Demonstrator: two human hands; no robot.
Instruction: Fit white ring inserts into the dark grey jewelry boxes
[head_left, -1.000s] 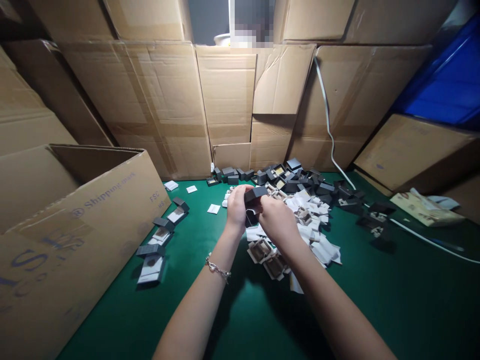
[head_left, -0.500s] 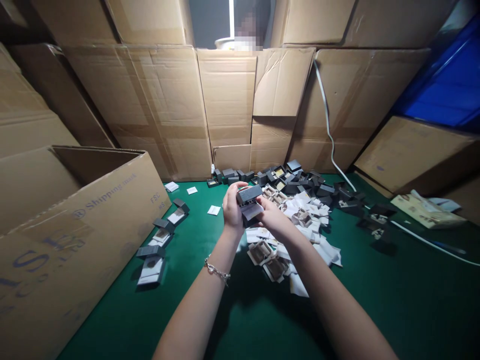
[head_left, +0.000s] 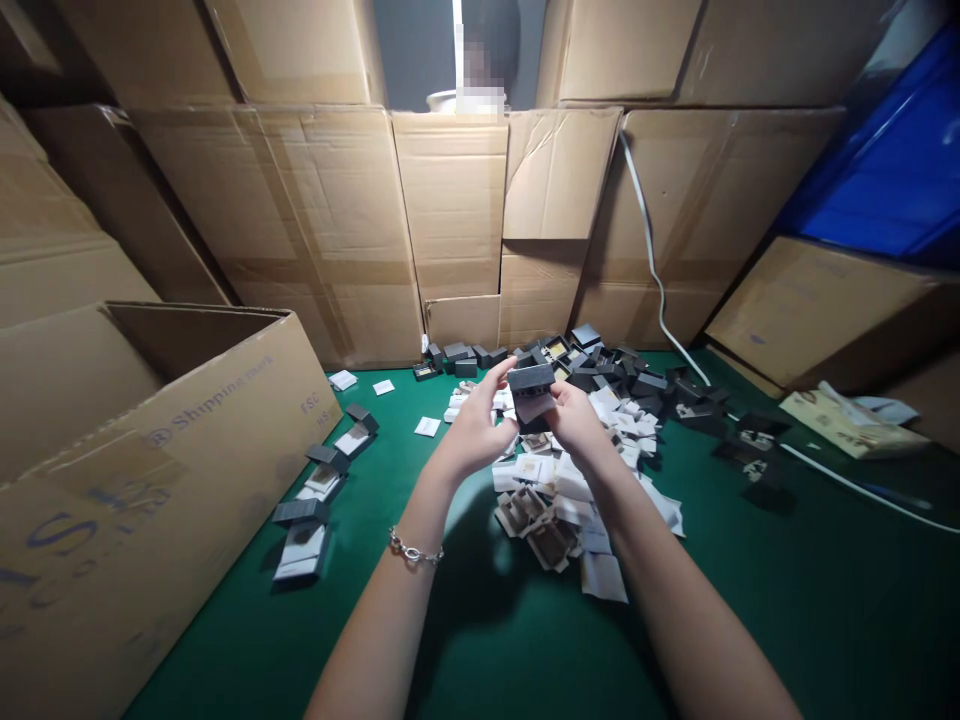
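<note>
Between my hands, a small dark grey box (head_left: 531, 381) with a pale card (head_left: 534, 407) under its lid is raised above the mat. My right hand (head_left: 574, 420) grips it from the right. My left hand (head_left: 471, 432) has its fingers spread at the box's left side, and I cannot tell whether they touch it. A silver chain bracelet (head_left: 415, 548) circles my left wrist. Below my hands lies a heap of white paper pieces and open boxes (head_left: 555, 490). Dark grey boxes (head_left: 600, 362) crowd behind it.
A short row of grey boxes with white cards (head_left: 307, 510) lies on the green mat (head_left: 735, 600), beside an open cardboard carton (head_left: 187, 420). Cardboard sheets (head_left: 450, 220) form the back wall. A white cable (head_left: 652, 260) runs down at right, near a paper packet (head_left: 840, 425) and a blue bin (head_left: 877, 150).
My hands have moved apart, and my left fingers have opened away from the box. The box has shifted right and stays in my right hand. The view has tilted slightly.
</note>
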